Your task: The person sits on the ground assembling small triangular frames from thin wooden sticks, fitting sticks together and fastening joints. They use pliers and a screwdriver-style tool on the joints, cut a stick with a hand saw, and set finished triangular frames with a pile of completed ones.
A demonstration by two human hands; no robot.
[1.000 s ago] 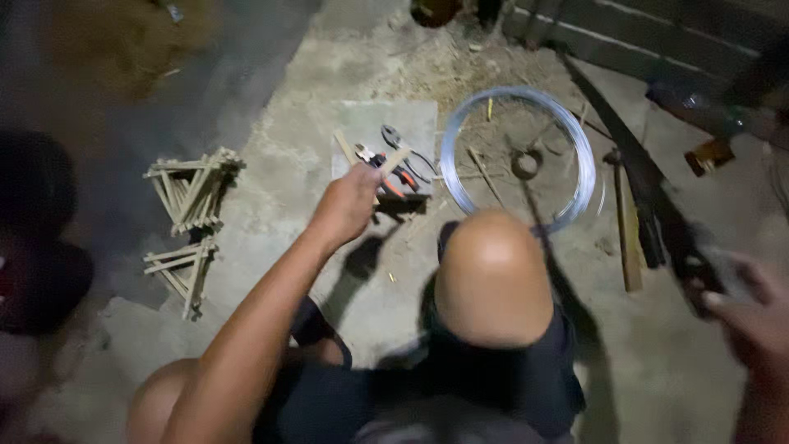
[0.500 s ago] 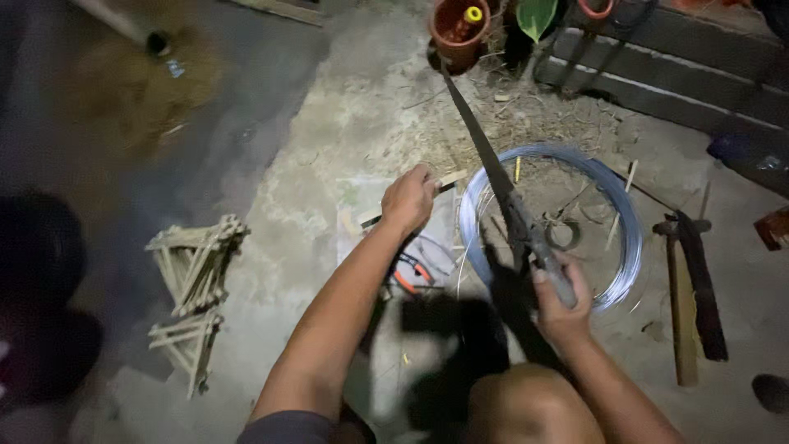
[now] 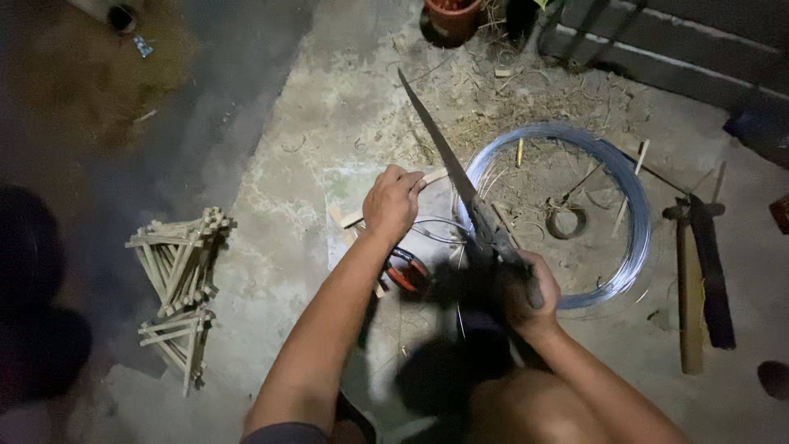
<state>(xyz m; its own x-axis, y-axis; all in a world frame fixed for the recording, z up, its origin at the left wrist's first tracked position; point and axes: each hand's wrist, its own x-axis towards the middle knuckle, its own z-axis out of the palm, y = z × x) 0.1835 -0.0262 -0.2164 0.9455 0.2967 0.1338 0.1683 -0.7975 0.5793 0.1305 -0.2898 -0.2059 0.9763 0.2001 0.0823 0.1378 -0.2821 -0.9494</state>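
My left hand (image 3: 393, 202) is closed around a thin bamboo stick (image 3: 433, 176) that lies across a pale sheet (image 3: 348, 191) on the concrete floor. My right hand (image 3: 526, 292) grips the handle of a long hand saw (image 3: 448, 164), whose blade slants up and away to the left, crossing close to the stick. Red-handled pliers (image 3: 407, 272) lie just below my left wrist, beside thin loops of wire.
A large coil of silver wire (image 3: 633, 222) lies to the right with a small ring (image 3: 567, 222) and bamboo slivers inside. A hammer and dark blade (image 3: 699, 271) lie at far right. Bamboo triangle frames (image 3: 177, 263) are stacked at left. A clay pot (image 3: 450, 18) stands at top.
My right hand has brought the saw in from the right. My left hand has left the pliers, now holds the bamboo stick, and the saw blade has come down beside it.
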